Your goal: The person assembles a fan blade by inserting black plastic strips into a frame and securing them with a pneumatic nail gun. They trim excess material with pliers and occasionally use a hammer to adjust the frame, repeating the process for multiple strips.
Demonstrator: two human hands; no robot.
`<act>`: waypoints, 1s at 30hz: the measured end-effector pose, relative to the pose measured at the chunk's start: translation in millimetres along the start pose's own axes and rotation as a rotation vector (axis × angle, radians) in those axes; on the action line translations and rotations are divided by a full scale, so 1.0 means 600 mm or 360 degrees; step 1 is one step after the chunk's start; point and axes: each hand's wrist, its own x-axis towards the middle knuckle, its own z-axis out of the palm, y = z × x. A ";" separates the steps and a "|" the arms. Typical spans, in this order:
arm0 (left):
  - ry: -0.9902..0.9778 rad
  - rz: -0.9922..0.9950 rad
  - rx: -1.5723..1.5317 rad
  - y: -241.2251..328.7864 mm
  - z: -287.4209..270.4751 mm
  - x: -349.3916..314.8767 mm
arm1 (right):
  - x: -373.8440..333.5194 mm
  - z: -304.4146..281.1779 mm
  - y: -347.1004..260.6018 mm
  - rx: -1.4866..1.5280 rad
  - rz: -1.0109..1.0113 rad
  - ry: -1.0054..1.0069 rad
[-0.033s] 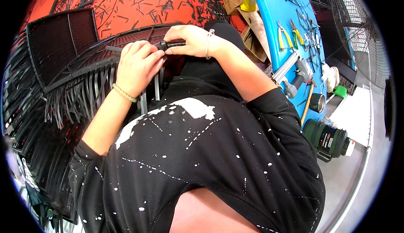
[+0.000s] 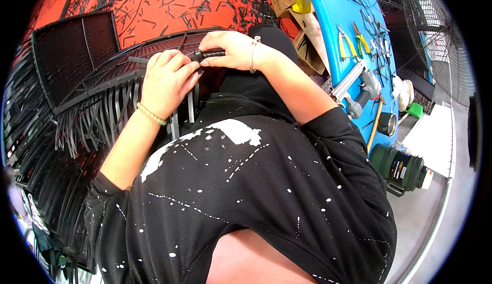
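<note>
A black woven frame (image 2: 77,53) with several loose black strips (image 2: 102,122) hanging from its rim lies across my lap. My left hand (image 2: 166,81), with a beaded bracelet at the wrist, is closed on the rim where the strips start. My right hand (image 2: 230,48), wearing a thin bangle, grips a short black tool (image 2: 207,54) that points left and meets my left fingers. My black paint-spattered shirt fills the lower picture and hides whatever lies under it.
Black strip offcuts litter the orange floor (image 2: 169,2) beyond the frame. On the right stands a blue workbench (image 2: 328,7) with yellow-handled pliers (image 2: 344,40) and other tools. Cardboard boxes (image 2: 307,48), a dark green bottle (image 2: 400,168) and a wire grille (image 2: 435,38) sit nearby.
</note>
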 end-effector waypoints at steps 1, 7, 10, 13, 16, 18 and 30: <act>-0.0016 0.0002 0.0001 0.001 -0.001 0.001 | -0.002 0.000 -0.009 -0.0073 0.0010 0.0009; 0.0059 0.0076 -0.0180 0.020 -0.017 0.006 | -0.013 0.006 -0.027 -0.0155 -0.0115 0.0194; 0.0033 0.0071 -0.0190 0.018 -0.017 0.004 | -0.014 0.015 -0.030 -0.0271 -0.0164 0.0202; -0.0050 0.0015 -0.0151 0.012 -0.008 -0.001 | -0.014 0.018 -0.034 -0.0394 -0.0122 0.0257; -0.0073 -0.0001 -0.0098 0.007 -0.003 -0.011 | -0.019 0.024 -0.040 -0.0449 -0.0057 0.0278; -0.0005 0.0038 -0.0108 0.010 -0.002 -0.007 | -0.021 0.035 -0.033 -0.0546 -0.0101 0.0360; -0.0018 -0.0133 -0.0463 0.024 -0.016 0.007 | -0.022 0.036 -0.048 -0.0799 -0.0049 0.0312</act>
